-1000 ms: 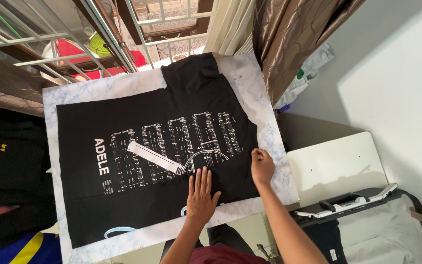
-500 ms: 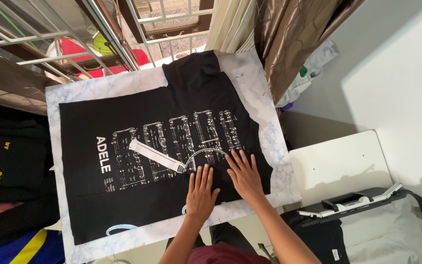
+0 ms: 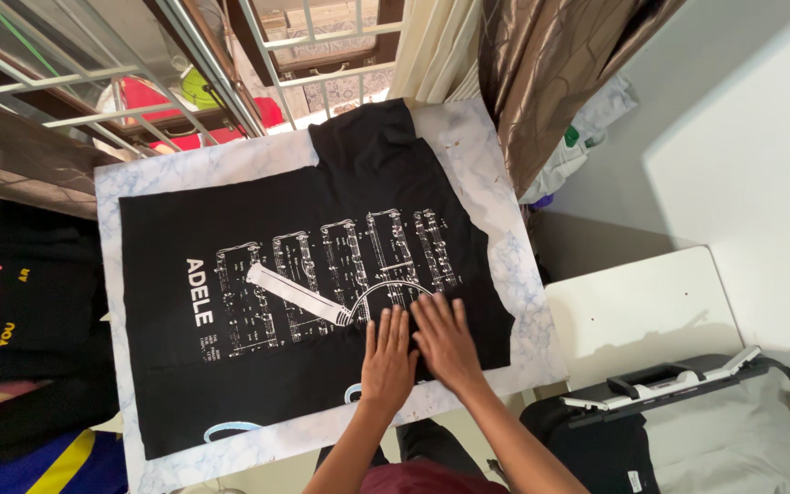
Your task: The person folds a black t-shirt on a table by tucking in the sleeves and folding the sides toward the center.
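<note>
A black T-shirt (image 3: 304,274) lies spread flat, print side up, on a marble-patterned table (image 3: 468,137) that fills the middle of the frame. Both hands rest on the shirt at lower centre, side by side and touching: the left hand (image 3: 388,359) and the right hand (image 3: 447,343), each with fingers stretched flat and palm down. Neither grip closes on anything; they only press on the cloth beside the white sheet-music print (image 3: 322,284).

The step in hand looks like smoothing the fabric flat near its lower edge. The next move would likely call for a light, even sweep outward without dragging the cloth into new creases, or for a pinch at an edge if a fold is to follow.

The shirt's long axis runs left to right across the frame, slightly tilted with the table. Its hem lies at the left edge, a sleeve (image 3: 368,137) reaches toward the upper centre, and the neck end points to the right. Other dark garments (image 3: 11,311) lie at the far left.
</note>
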